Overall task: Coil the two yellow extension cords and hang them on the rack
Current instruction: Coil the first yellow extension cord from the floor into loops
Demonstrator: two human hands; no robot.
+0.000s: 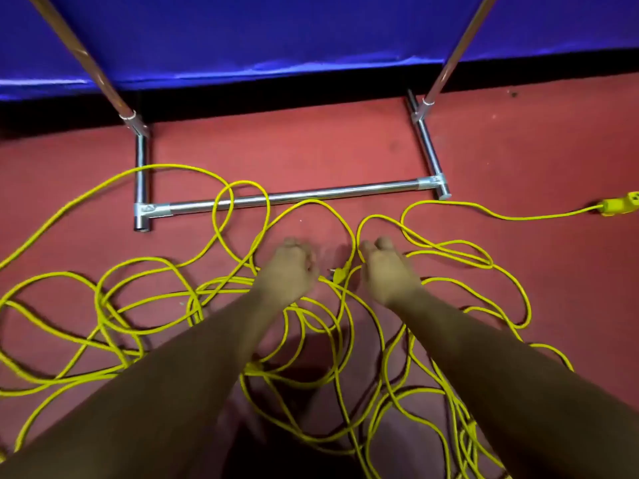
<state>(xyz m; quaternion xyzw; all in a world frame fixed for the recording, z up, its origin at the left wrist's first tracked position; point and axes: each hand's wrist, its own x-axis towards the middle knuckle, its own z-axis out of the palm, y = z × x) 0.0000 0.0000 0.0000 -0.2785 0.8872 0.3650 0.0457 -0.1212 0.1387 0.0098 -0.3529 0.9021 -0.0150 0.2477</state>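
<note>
Plug (338,274) between left hand (292,267) and right hand (383,267), cords (103,305) beneath

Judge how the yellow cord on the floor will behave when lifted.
Likely floppy: the yellow cord lies in loose, overlapping loops. It will probably snag, since strands cross each other and the rack's base bar. The socket end looks bulkier and may swing.

The yellow extension cords (166,267) lie uncoiled on the red floor in loose, overlapping, tangled loops; where one ends and the other begins cannot be told. A yellow socket end (620,202) lies far right. Some loops cross the chrome rack (311,195) base bar; its uprights rise behind.
</note>
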